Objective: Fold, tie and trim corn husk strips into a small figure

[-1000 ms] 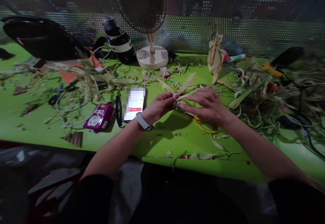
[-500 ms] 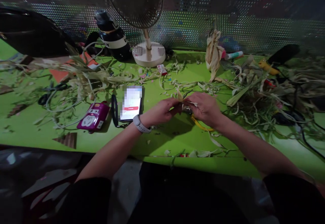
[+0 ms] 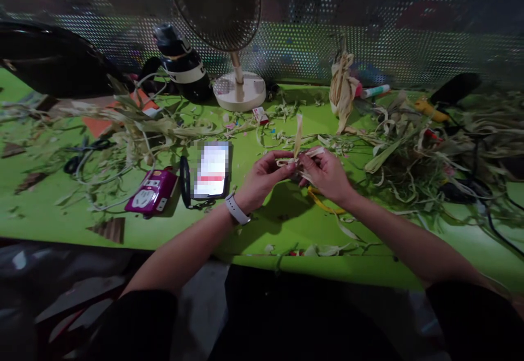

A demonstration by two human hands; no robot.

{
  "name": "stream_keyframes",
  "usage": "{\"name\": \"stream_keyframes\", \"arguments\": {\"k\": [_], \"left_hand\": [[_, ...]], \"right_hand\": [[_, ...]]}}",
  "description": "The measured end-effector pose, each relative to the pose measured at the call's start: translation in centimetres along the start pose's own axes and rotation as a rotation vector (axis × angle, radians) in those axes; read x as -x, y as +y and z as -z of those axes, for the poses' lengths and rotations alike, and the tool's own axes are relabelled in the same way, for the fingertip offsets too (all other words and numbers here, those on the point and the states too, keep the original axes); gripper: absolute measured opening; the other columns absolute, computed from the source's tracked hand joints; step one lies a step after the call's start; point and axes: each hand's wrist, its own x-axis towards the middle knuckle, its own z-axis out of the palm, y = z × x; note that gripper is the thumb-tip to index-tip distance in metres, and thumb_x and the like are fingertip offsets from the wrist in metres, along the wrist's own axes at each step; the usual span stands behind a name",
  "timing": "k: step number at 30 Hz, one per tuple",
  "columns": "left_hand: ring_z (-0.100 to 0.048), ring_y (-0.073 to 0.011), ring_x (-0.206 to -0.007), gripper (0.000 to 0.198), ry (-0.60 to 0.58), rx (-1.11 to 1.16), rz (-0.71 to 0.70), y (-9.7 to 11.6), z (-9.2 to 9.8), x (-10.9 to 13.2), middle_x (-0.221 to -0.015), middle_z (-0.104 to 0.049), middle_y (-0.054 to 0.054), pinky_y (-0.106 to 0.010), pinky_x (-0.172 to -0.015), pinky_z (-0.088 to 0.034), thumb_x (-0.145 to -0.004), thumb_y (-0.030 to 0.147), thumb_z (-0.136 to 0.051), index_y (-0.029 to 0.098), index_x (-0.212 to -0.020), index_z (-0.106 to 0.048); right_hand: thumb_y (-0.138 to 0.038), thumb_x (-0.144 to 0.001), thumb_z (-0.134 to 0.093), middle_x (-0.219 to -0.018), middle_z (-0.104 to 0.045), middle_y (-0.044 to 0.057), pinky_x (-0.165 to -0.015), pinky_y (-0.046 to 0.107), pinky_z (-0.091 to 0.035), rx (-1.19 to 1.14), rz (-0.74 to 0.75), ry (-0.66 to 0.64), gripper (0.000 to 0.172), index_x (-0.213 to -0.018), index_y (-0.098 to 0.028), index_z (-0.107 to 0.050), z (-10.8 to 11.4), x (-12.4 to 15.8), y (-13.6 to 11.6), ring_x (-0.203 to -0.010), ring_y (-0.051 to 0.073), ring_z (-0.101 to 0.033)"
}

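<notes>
Both my hands meet over the middle of the green table [image 3: 262,230], pinching pale strips of dried corn husk [image 3: 298,134]. My left hand [image 3: 266,181] has thumb and fingers closed on the strips from the left, with a light watch band on its wrist. From the right, my right hand [image 3: 325,175] pinches the same husk. One strip stands upright between the hands; others stick out sideways. A yellow cord-like item [image 3: 321,201] lies under my right hand. A figure-like bundle of dried husk [image 3: 343,90] stands at the back.
Left of my hands lie a lit phone [image 3: 212,170] and a purple power socket [image 3: 151,191] with a white cable. Behind stand a fan [image 3: 239,90] and a dark bottle [image 3: 184,69]. Husk scraps [image 3: 403,159] heap up on the right, near a yellow-handled tool [image 3: 432,111].
The husk strips show more clearly now, one upright above the fingers. My left hand has turned, its thumb now on top of the husk. The view has tilted slightly.
</notes>
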Motion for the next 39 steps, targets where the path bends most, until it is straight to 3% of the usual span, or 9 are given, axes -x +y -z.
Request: {"name": "stream_keyframes", "arguments": {"k": [5,8,13,19,22,26,29,32,39], "left_hand": [[-0.065,-0.0081,-0.071,0.039,0.132,0.041,0.003,-0.5,0.1,-0.4,-0.078,-0.07,0.001,-0.024,-0.078,-0.054,-0.066,0.033,-0.082,0.017,-0.096,-0.065],[-0.064,-0.0075,-0.07,0.038,0.17,0.001,-0.015,0.1,0.9,-0.8,-0.08,-0.069,0.001,-0.024,-0.075,-0.054,-0.066,0.034,-0.081,0.016,-0.095,-0.063],[-0.064,-0.008,-0.069,0.034,0.126,-0.092,0.007,0.7,1.6,-1.1,-0.077,-0.063,0.003,-0.025,-0.071,-0.056,-0.075,0.034,-0.073,0.017,-0.097,-0.054],[-0.061,-0.0099,-0.07,0.024,0.076,-0.256,-0.04,0.4,1.8,-1.2,-0.076,-0.058,0.002,-0.027,-0.07,-0.055,-0.082,0.027,-0.064,0.017,-0.102,-0.052],[-0.055,-0.0096,-0.066,0.032,0.089,-0.435,-0.118,0.3,2.0,-1.2,-0.072,-0.054,0.003,-0.024,-0.065,-0.05,-0.081,0.02,-0.063,0.017,-0.111,-0.052],[-0.053,-0.0103,-0.072,0.026,0.027,-0.468,-0.146,0.3,2.1,-1.1,-0.079,-0.056,0.001,-0.025,-0.069,-0.046,-0.081,0.021,-0.063,0.016,-0.104,-0.053],[-0.054,-0.0122,-0.077,0.021,-0.1,-0.403,-0.071,0.8,2.1,-0.9,-0.087,-0.057,-0.002,-0.026,-0.071,-0.046,-0.084,0.029,-0.06,0.017,-0.1,-0.054],[-0.051,-0.0119,-0.074,0.021,-0.232,-0.412,-0.013,1.6,1.9,-0.6,-0.087,-0.057,-0.002,-0.026,-0.069,-0.045,-0.085,0.032,-0.058,0.018,-0.1,-0.056],[-0.049,-0.0131,-0.079,0.016,-0.179,-0.445,0.025,2.1,1.5,-0.3,-0.085,-0.056,-0.001,-0.027,-0.078,-0.042,-0.082,0.03,-0.052,0.017,-0.084,-0.061]], "right_hand": [[-0.059,-0.082,-0.059,-0.069,-0.061,-0.002,-0.044,0.026,-0.046,-0.047,-0.076,-0.02,0.038,-0.086,-0.022,-0.053,-0.4,-0.2,0.4,-0.05,0.013,-0.056],[-0.057,-0.086,-0.055,-0.073,-0.061,0.0,-0.051,0.026,-0.044,0.167,-0.053,-0.122,0.037,-0.091,-0.02,-0.06,0.5,-0.7,0.8,-0.056,0.013,-0.055],[-0.038,-0.095,-0.049,-0.076,-0.063,0.005,-0.065,0.029,-0.04,0.737,0.281,-0.167,0.032,-0.081,-0.017,-0.068,1.3,-0.7,0.9,-0.073,0.017,-0.056],[-0.015,-0.096,-0.039,-0.071,-0.063,0.008,-0.065,0.032,-0.034,1.363,0.754,-0.107,0.031,-0.086,-0.013,-0.069,0.3,1.0,-0.2,-0.069,0.018,-0.051],[-0.01,-0.094,-0.042,-0.074,-0.063,0.008,-0.068,0.034,-0.037,1.439,0.945,-0.087,0.028,-0.085,-0.013,-0.069,-0.1,1.4,-0.7,-0.073,0.019,-0.051],[-0.012,-0.093,-0.046,-0.099,-0.066,0.011,-0.09,0.038,-0.042,1.293,1.076,-0.065,0.023,-0.094,-0.015,-0.069,0.2,1.2,-1.0,-0.1,0.022,-0.053],[-0.019,-0.094,-0.049,-0.111,-0.065,0.01,-0.097,0.041,-0.042,1.214,1.013,-0.024,0.02,-0.095,-0.019,-0.068,0.9,0.5,-1.1,-0.108,0.023,-0.053],[-0.028,-0.096,-0.047,-0.107,-0.067,0.01,-0.087,0.037,-0.045,1.11,0.824,-0.025,0.022,-0.091,-0.019,-0.068,1.7,-0.1,-1.1,-0.097,0.021,-0.058],[-0.051,-0.09,-0.053,-0.052,-0.053,-0.004,-0.048,0.024,-0.033,0.467,0.098,-0.129,0.035,-0.079,-0.018,-0.059,1.8,-0.7,-1.4,-0.045,0.01,-0.045]]}}
